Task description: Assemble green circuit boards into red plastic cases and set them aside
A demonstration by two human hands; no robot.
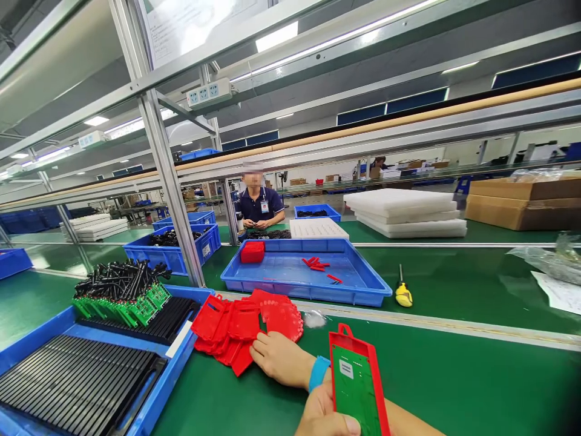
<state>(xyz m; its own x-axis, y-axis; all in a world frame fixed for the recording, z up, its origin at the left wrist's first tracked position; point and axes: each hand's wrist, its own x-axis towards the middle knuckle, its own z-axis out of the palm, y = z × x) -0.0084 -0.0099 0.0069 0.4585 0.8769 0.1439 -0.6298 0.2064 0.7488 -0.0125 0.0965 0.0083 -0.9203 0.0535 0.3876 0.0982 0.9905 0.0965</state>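
At the lower right, my left hand [324,415] grips a red plastic case [377,381] with a green circuit board [354,384] inside it, the thumb pressed on the board. A white label sits on the board, and the case has a loop at its top. My right hand [279,360], with a blue wristband [319,373], reaches across behind the case to the left. Its curled fingers hold the edge of a red plastic cover [242,358] at the pile's near side; the fingertips are partly hidden. More red covers [281,312] lie fanned out beyond.
At left, a blue tray [181,351] holds black slotted racks [77,381] and green boards with black cables [122,297]. A shallow blue bin [290,284] contains red pieces. A yellow screwdriver [403,293] lies right. Opposite sits a person [261,206]. A metal post [170,181] rises left.
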